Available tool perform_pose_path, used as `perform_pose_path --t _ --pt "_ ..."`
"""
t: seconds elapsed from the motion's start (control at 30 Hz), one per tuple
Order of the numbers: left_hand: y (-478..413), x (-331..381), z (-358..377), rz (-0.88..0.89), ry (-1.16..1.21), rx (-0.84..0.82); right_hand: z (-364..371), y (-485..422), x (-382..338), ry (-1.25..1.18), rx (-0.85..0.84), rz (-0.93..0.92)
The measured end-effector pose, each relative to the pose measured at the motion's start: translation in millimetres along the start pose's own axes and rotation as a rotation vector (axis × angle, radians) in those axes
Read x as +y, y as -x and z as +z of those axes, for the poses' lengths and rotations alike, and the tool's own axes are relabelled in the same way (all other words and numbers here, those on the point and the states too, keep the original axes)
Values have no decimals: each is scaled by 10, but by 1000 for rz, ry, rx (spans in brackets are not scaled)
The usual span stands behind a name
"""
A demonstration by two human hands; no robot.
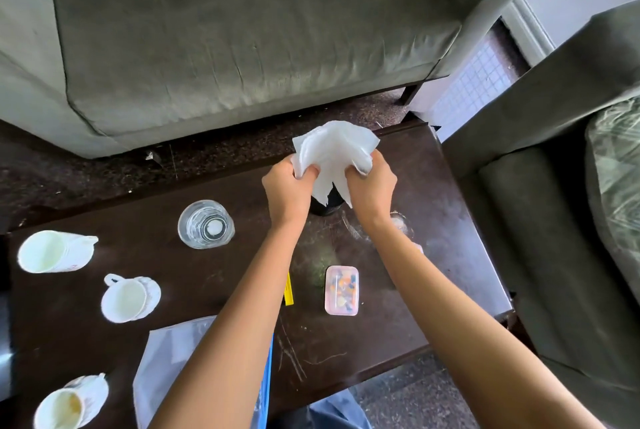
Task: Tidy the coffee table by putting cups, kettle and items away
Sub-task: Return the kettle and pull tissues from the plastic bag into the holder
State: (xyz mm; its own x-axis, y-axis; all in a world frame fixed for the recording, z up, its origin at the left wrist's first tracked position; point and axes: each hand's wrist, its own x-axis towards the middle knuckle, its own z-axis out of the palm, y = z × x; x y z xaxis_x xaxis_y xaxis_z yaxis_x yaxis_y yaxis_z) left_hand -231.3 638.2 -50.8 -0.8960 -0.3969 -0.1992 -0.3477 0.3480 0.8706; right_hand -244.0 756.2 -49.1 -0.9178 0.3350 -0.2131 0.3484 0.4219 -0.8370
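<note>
- Daylight from beyond far right corner of dark brown wooden coffee table [433, 186]; pale tiled floor [467, 89] there washed out.
- Grey glare on table's right half; left half dimmer.
- Grey fabric sofa [225, 48] behind table bows: wide-angle distortion.
- Focus sharp mid-table.

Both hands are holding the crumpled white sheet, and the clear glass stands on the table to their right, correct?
Not quite. The head view shows the glass standing on the table to the left of the left hand, not to the right. That hand and the right hand do both hold the white sheet.
</note>
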Motion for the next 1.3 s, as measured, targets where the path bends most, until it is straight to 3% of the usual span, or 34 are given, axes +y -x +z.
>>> perform_pose_path --t 0.2,0.43,0.7,0.83,1.0,1.3 --pt "5 -63 121 94 -117 26 126 19 130 -35 -69 -67" --pt "24 -156 223 89 -433 -2 264 -17 406 203 -80 -215" --pt "25 -195 226 24 -375 43 301 -91 469 244 -58 -297" --pt "71 -252 236 -13 -393 12 332 -102 562 322 -130 -326" --pt "130 -268 187 46 -370 87 213 -9 548 207 -40 -316" --pt "178 -282 177 51 -500 -11 153 19 491 477 -82 -299"
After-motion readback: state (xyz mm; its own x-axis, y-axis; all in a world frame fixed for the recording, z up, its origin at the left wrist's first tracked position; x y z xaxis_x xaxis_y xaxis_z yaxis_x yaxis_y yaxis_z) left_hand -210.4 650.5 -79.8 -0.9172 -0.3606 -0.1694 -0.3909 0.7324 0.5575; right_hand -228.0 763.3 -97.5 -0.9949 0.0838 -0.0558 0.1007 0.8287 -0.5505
